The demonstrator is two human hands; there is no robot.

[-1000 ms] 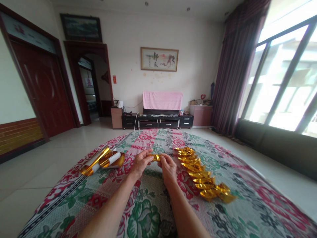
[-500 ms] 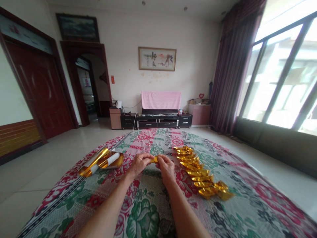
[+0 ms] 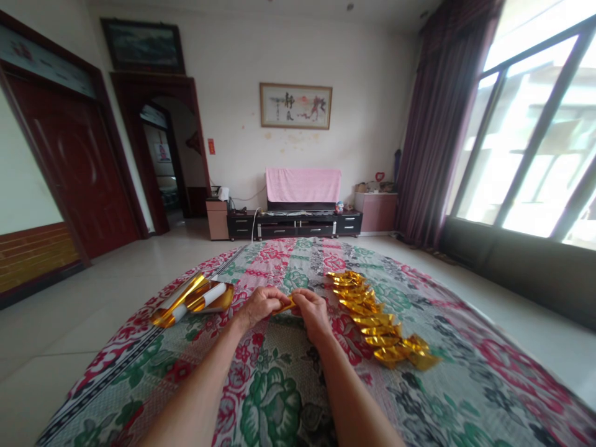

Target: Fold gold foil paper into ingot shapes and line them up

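Left hand (image 3: 261,307) and right hand (image 3: 313,311) both pinch 1 gold foil piece (image 3: 284,306). Folded gold row (image 3: 377,320)'s chilling at their 3 o'clock.

— What can be read on the wide, gold-framed rectangular picture (image 3: 296,106)?
— Two large black brush characters (image 3: 289,99), apparently 静 above 氣; the finer dark column of writing (image 3: 278,110) left of them is too small.
— And the narrow, upright red strip (image 3: 211,146) nearer the white wall's (image 3: 233,56) left edge?
— Marked, but illegible.
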